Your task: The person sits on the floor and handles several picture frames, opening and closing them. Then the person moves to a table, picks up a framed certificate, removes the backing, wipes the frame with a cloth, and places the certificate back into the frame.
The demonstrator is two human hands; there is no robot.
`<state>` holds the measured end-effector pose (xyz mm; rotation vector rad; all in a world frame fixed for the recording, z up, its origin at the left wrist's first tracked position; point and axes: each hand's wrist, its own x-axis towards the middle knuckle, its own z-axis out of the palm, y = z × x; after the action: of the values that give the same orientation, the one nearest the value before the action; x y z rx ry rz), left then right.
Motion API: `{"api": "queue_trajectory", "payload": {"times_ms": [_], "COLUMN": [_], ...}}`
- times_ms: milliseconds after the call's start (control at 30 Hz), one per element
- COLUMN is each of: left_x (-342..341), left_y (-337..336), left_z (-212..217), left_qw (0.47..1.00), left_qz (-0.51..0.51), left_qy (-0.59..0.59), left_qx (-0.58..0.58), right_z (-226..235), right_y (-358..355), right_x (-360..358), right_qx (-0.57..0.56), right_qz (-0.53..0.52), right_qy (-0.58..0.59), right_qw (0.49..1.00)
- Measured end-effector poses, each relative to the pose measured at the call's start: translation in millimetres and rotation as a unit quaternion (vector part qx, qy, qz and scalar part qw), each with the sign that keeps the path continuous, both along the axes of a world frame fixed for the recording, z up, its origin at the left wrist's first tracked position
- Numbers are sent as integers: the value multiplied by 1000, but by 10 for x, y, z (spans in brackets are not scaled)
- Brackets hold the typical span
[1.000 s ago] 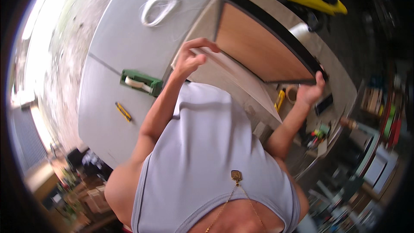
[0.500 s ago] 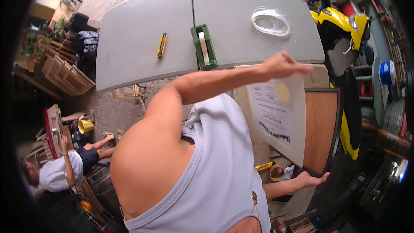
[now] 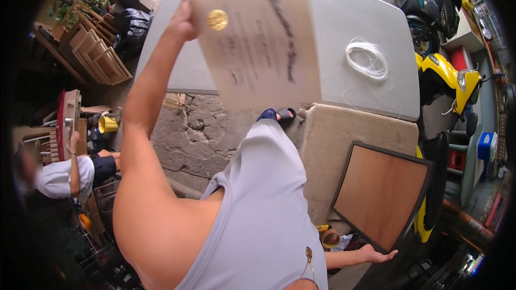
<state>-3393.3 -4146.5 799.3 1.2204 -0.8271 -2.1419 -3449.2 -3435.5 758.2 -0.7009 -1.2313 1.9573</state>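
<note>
Workshop surroundings: a pale grey, smooth-topped table with rounded corners (image 3: pixel 344 11) adjoins a beige-topped rectangular work surface (image 3: pixel 322 150); beside them lies a rough, cracked grey floor (image 3: pixel 199 142). Left, bare rectangular wooden frames (image 3: pixel 99 53) lean together; right, a yellow-and-black motor scooter (image 3: pixel 470 83) stands near a dark motorcycle (image 3: pixel 419 2). Light is brightest toward the upper edge.

We see a big pale grey table (image 3: pixel 355 16). A loose loop of white string (image 3: pixel 371 69) lies on it, with thin bits trailing out. Right beside it we see a tan table (image 3: pixel 328 145), with a roll of brown tape (image 3: pixel 331 242) on it. A black frame (image 3: pixel 382 198) is over this table, but we can't tell if it touches. Below, we see a cracked stone floor (image 3: pixel 199 156).
</note>
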Motion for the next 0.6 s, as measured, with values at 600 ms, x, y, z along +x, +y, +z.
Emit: {"api": "queue_trajectory", "payload": {"times_ms": [600], "left_x": [1700], "left_y": [-111], "left_z": [-2842], "left_qw": [791], "left_qz": [534], "left_qy": [-274], "left_qx": [118], "right_z": [-43], "right_y": [-38], "right_x": [39], "right_qx": [-34], "right_qz": [28], "right_qy": [2], "right_qw": [999]}}
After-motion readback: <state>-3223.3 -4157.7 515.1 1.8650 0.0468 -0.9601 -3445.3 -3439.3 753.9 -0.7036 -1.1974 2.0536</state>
